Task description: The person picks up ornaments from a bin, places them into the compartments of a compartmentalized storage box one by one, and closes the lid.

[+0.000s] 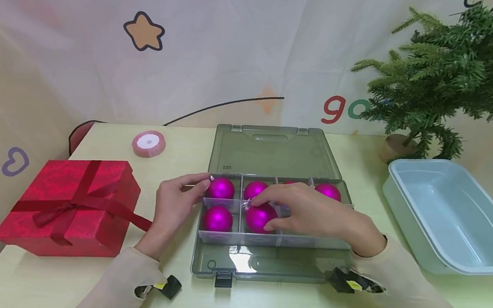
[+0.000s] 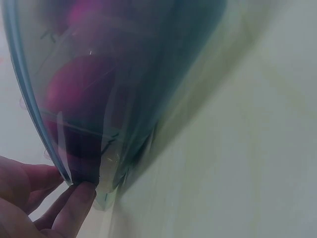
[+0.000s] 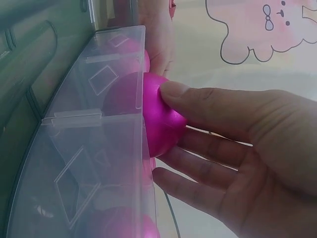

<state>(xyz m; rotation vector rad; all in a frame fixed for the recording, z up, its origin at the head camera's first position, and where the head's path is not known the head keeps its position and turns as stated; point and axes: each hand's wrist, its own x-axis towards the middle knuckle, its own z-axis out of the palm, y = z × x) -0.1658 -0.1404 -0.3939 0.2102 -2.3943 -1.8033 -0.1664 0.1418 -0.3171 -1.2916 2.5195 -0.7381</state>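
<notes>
Head view — right hand (image 1: 305,208) fingers pinching magenta ball (image 1: 260,220); left hand (image 1: 174,201) fingers pinching left edge of divided box (image 1: 287,264).

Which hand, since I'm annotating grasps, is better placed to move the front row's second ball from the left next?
Probably the right hand: it grips that pink ball, while the left hand pinches the left edge of the box, beside another ball.
</notes>
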